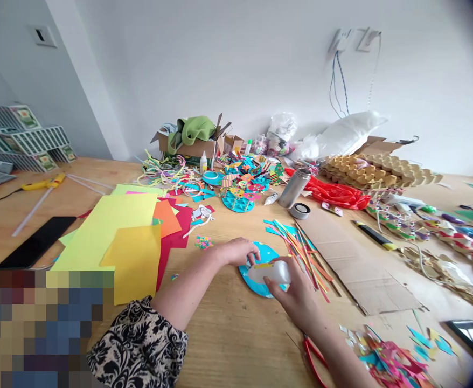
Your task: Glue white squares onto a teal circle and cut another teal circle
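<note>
In my right hand [293, 285] is a translucent white glue bottle [275, 272], tipped on its side with its narrow end to the left. Beneath the bottle a round blue paper disc [268, 251] with pale patches lies on the table. My left hand [242, 252] is at the disc's upper left edge, its fingers bent down and closed on it; the fingertips are partly hidden. Thin coloured paper strips [311, 253] lie just right of the disc. Red-handled scissors [313, 358] are by my right forearm.
Coloured paper sheets [107, 226] and a black phone [36, 242] lie to the left. A steel flask [295, 188] stands behind, near a decorated blue craft piece [238, 202]. Flat cardboard [353, 269] and paper scraps [398, 358] are on the right.
</note>
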A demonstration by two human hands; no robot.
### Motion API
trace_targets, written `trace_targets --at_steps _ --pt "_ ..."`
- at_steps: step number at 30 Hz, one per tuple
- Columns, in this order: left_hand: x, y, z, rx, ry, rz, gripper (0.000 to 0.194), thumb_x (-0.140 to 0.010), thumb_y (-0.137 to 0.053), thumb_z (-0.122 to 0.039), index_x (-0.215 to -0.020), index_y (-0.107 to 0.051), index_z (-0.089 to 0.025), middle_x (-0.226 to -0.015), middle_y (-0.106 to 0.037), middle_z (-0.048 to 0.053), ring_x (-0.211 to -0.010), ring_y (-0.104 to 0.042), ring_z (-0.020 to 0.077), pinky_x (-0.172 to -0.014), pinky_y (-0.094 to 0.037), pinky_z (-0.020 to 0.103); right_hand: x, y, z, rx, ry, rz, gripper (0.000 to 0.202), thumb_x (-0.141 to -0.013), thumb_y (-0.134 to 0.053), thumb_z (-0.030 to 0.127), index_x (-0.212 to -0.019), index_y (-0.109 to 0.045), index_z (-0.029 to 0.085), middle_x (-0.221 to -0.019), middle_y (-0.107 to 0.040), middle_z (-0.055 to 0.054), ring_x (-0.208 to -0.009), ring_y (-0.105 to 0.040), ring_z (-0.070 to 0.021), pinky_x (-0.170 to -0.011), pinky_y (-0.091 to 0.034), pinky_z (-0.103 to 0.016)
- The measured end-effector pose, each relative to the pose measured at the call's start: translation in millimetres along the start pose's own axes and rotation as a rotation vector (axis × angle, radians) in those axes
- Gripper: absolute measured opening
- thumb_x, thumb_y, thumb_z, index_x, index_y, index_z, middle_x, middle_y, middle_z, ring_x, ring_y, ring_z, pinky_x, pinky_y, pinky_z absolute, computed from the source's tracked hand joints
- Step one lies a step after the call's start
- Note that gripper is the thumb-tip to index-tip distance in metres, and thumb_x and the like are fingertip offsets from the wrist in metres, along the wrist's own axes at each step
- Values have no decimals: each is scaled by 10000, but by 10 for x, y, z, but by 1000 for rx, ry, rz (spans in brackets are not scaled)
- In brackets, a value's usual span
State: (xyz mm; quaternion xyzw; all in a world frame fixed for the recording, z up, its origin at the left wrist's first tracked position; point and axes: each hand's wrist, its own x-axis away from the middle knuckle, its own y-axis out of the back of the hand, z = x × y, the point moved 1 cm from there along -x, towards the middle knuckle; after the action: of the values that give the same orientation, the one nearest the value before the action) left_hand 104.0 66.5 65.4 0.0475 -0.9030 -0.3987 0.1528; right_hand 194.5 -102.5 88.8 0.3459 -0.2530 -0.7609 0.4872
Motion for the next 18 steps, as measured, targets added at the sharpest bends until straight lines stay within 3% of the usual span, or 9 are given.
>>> trace_targets --at_steps 8,13,18 --pt "-2 7 22 -16 1 -8 538 -626 -480 77 -1068 -671 -164 -962 -731 34 -901 -663 192 -732 -505 253 -88 -45 59 -3 -11 32 220 -791 -536 344 -946 -476 200 -734 -608 -12 -600 -566 -175 -547 -435 -279" --pt "11 2 21 16 -8 22 619 -606 -401 127 -1087 -659 -165 -879 -743 13 -887 -669 152 -710 -496 213 -48 2 43 18 -7 110 197 -774 -550 320 -921 -482 208 -734 -621 -14 -604 -570 -174 -549 -436 -277" --pt "7 8 21 9 -2 3 593 -596 -437 111 -1069 -667 -163 -945 -734 37 -892 -665 184 -740 -502 251 -91 42 57 -8 -59 -15 247 -774 -570 379 -933 -500 204 -744 -611 -17 -622 -563 -176 -554 -434 -278"
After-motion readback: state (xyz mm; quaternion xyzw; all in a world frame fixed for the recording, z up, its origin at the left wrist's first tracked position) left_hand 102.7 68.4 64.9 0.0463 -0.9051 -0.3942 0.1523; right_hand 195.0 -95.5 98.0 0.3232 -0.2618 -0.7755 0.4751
